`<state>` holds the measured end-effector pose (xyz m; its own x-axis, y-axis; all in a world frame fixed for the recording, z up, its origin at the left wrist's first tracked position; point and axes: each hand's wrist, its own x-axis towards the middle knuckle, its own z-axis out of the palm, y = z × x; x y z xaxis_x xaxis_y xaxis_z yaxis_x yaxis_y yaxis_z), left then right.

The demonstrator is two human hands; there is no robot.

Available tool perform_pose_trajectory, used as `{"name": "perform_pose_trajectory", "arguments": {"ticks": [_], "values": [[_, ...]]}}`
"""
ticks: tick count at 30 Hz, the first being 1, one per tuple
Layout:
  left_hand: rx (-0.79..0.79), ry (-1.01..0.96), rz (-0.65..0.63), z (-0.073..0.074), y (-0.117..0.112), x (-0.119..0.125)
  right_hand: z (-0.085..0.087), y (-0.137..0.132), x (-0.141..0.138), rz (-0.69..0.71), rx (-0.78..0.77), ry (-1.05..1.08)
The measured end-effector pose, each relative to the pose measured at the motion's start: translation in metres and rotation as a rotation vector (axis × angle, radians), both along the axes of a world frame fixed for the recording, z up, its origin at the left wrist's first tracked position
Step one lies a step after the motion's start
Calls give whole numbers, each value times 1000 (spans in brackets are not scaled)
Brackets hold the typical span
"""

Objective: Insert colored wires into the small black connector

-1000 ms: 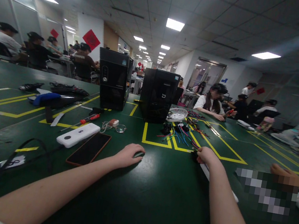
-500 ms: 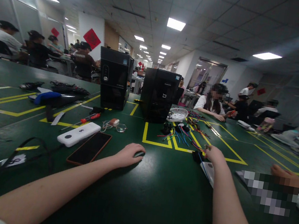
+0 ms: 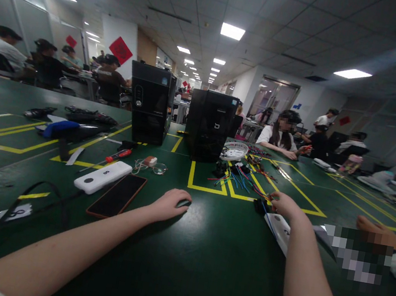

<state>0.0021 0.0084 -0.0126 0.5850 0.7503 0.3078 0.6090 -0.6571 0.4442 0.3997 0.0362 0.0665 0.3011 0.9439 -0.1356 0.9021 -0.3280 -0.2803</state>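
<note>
My left hand [image 3: 171, 204] rests on the green tabletop with its fingers curved and a gap between thumb and fingertips; nothing shows in it. To its left lies a dark-screened phone [image 3: 117, 196] with a brown edge. My right hand [image 3: 285, 205] is further forward, its fingers bent together beside a black connector [image 3: 260, 206] and thin coloured wires [image 3: 240, 180]. Whatever those fingers pinch, if anything, is too small to make out. Below that wrist, partly covered by my forearm, lies a white oblong device [image 3: 276, 226] with a blue wire across it.
Two black computer towers [image 3: 147, 126] [image 3: 206, 144] stand ahead. Near the left one are a red screwdriver [image 3: 118, 155], glasses [image 3: 159, 168] and a white oblong case [image 3: 102, 178]. A white basket [image 3: 234, 151] sits beyond the wires. Another person's hand [image 3: 376, 233] is at the right; black cable [image 3: 38, 183] lies left.
My right hand has shifted slightly, and more of the white device under it shows. At the right, a second hand of the other person has come into view. My left hand stays put.
</note>
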Motion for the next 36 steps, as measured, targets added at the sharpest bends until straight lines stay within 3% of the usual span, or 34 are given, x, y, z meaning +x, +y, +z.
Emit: {"name": "perform_pose_trajectory", "arguments": {"ticks": [11,24,30,36], "values": [[7,-4,-7,0,1,1,-10,6,3,51,-80,-19],[0,3,-6,0,0,0,-8,0,-16,19,-156,17],[-10,-1,-10,2,-1,0,-2,-2,-20,47,-96,-124],[-3,-6,-6,1,-1,1,-10,4,-20,56,-17,-195]]}}
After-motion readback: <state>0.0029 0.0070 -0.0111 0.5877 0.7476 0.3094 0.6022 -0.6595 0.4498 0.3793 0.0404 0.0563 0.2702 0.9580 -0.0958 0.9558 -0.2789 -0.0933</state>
